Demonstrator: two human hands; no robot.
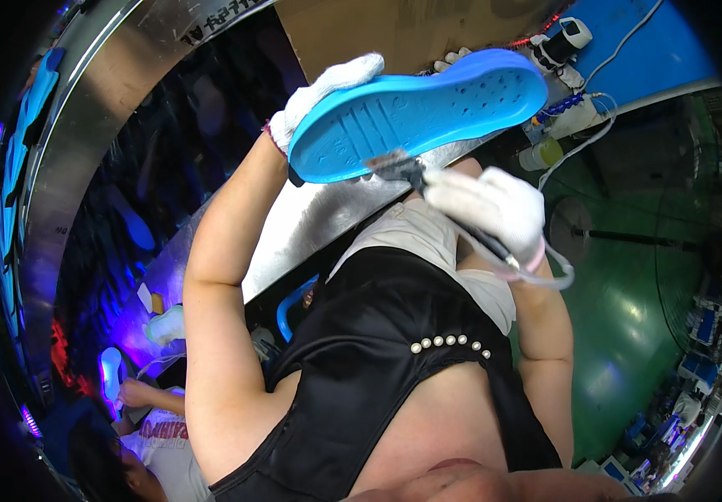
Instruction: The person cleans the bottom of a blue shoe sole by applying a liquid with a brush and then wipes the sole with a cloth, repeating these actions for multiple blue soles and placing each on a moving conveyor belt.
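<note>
Blue sole (428, 113) seems light, springy; hold its rim (327, 176). Your left grip (321, 94) clamps it at ten o'clock; your right grip (492, 205), the brush (396, 166).

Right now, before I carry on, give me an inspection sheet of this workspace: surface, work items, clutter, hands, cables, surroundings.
Surface: shiny metal table, partly hidden by the sole and left arm.
Work items: blue shoe sole, inner side facing the camera, held up; brush at its near edge, contact unclear.
Clutter: brown board behind the sole; small tub to the right.
Hands: left hand, white-gloved, grips the sole's left end; right hand, white-gloved, holds the brush.
Cables: pale tube loops by the right wrist; where it leads is unclear.
Surroundings: green floor at right; a co-worker at lower left.
</note>
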